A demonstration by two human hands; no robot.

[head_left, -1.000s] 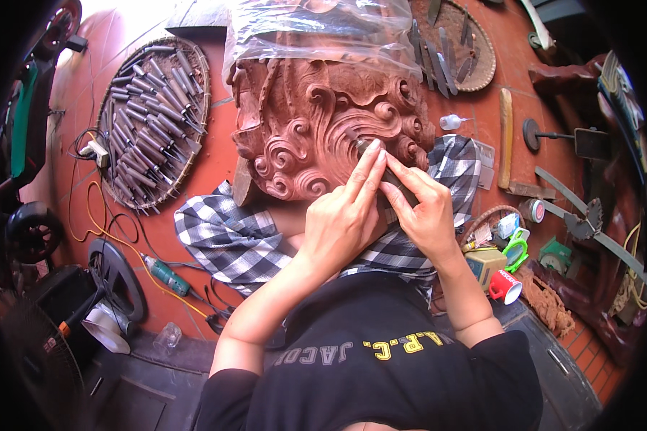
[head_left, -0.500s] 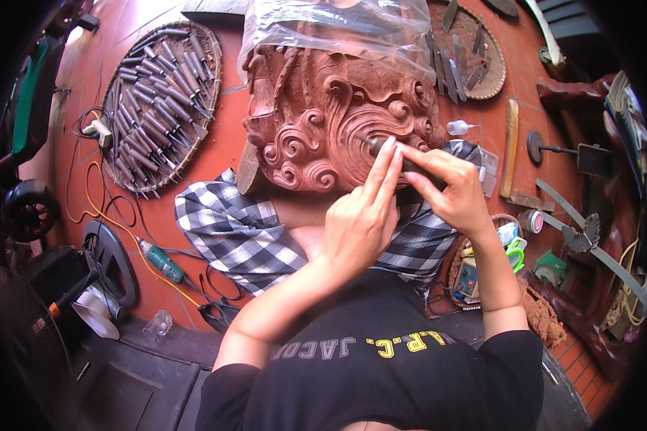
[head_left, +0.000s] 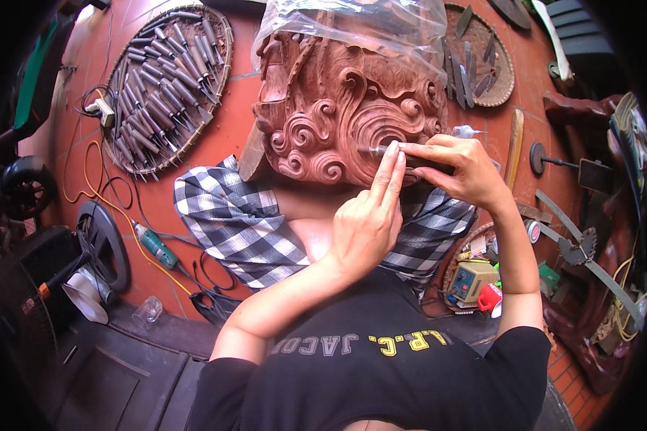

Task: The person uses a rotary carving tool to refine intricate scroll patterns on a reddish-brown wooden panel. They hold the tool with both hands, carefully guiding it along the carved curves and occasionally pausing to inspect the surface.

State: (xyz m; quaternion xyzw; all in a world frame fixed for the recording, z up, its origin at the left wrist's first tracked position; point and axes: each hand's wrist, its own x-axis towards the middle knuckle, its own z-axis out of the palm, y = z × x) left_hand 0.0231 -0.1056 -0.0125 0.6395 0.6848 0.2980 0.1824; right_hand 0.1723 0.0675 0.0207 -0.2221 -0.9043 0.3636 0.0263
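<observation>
A reddish-brown wood carving [head_left: 331, 108] with swirls and scrolls rests in front of me on a black-and-white checked cloth [head_left: 230, 223]; clear plastic [head_left: 352, 25] covers its top. My right hand [head_left: 460, 169] grips a thin metal carving tool [head_left: 372, 150], tip set against a scroll of the carving. My left hand [head_left: 366, 223] has two fingers stretched up, pressing on the tool's shaft near the tip.
A round woven tray [head_left: 169, 79] with several chisels lies on the red tiled floor at the left, another tray [head_left: 485, 61] of tools at the upper right. A green-handled power tool [head_left: 153, 246] with yellow cable lies lower left. Tape, small boxes and metal tools sit at the right.
The view has shifted so the carving sits higher and more to the right of centre. Both hands stay on the tool, which has moved slightly along the scroll.
</observation>
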